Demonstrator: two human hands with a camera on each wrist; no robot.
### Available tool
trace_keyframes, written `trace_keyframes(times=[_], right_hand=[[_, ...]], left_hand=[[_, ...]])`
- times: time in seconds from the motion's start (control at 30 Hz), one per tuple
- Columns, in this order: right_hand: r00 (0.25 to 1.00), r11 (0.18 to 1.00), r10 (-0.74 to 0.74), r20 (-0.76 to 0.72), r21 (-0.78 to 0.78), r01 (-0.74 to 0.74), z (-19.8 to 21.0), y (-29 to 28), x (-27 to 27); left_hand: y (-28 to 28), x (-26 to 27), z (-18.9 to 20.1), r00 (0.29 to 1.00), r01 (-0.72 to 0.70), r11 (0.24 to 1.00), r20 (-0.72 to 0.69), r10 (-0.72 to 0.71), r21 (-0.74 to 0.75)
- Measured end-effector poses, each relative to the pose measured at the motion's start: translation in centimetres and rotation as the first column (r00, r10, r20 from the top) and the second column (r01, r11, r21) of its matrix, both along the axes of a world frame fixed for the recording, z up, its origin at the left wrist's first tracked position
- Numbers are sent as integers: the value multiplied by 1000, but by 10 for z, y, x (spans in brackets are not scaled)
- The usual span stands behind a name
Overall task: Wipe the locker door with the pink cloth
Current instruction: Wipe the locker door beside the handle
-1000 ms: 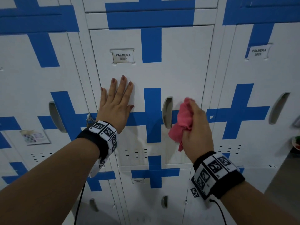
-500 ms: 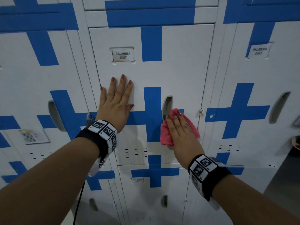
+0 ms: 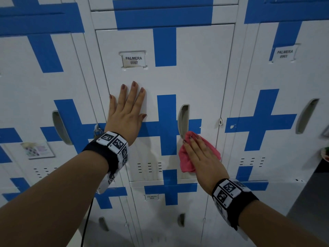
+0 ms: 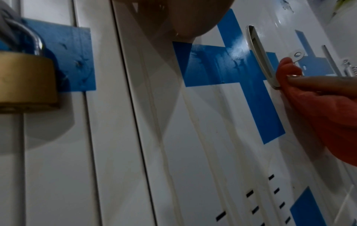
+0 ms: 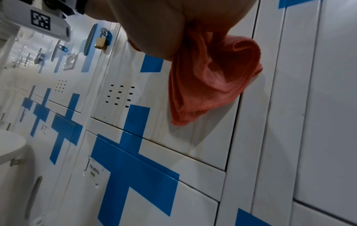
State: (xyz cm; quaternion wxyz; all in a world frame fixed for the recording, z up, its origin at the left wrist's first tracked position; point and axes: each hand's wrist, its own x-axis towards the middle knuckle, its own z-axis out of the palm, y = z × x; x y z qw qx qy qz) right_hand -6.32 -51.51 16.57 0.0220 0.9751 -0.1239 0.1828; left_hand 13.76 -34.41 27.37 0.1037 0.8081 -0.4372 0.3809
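We pressed the pink cloth (image 3: 187,158) flat against the locker door (image 3: 199,82) with our right hand (image 3: 204,157), fingers straight, just below the recessed handle (image 3: 183,120) near the door's right edge. Our left hand (image 3: 127,113) lay open, palm flat by the left edge.

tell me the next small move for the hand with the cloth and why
Probably slide the right hand sideways or down across the locker door, keeping the pink cloth pressed flat. The cloth sits just below the handle under straight fingers, most of the door around it looks not yet covered, and the left hand rests flat on the door.
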Motion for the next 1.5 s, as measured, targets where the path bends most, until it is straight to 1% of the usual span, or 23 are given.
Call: trace_keyframes(times=[0.1,0.27,0.4,0.5,0.57,0.63,0.7,0.8,0.87,0.97,1.03,1.13,1.33,1.5], right_hand=[[1000,1000,-11,14,-28,11,4,0,3],[999,995,-15,46,-100,20,23,2,1],[988,987,-12,152,-156,36,49,0,8],[985,977,-8,171,-209,44,60,-4,13],[990,960,14,139,-278,25,59,-8,10],[998,924,42,54,-382,-18,55,-13,7],[1000,892,22,-18,-451,-27,55,-14,6],[996,861,-48,-75,-509,4,61,-4,7],[991,848,-73,-111,-529,4,65,1,6],[988,822,-96,-125,-570,8,66,7,4],[978,815,-121,-169,-579,1,66,14,4],[971,807,-139,-196,-590,-3,69,23,8],[962,789,-135,-236,-613,-39,73,28,8],[948,785,-94,-304,-608,-116,81,26,5]], left_hand=[[0,0,-1,1000,4,1000,0,-4,0],[0,0,0,1000,-1,1000,-4,1,7],[0,0,0,1000,-6,1000,3,6,2],[0,0,0,1000,-8,1000,8,8,5],[0,0,-1,1000,-9,1000,6,9,3],[0,0,0,1000,-9,1000,4,8,3],[0,0,0,1000,-2,1000,2,2,4],[1,-1,0,1000,2,1000,-1,-2,3],[1,-1,0,1000,0,1000,1,0,2],[0,-1,0,1000,-4,1000,1,4,2],[0,0,0,1000,-7,1000,-1,7,4],[0,0,0,1000,-8,1000,3,8,2],[0,0,0,1000,-7,1000,-2,7,-3],[0,-1,0,1000,-2,1000,2,2,-4]])
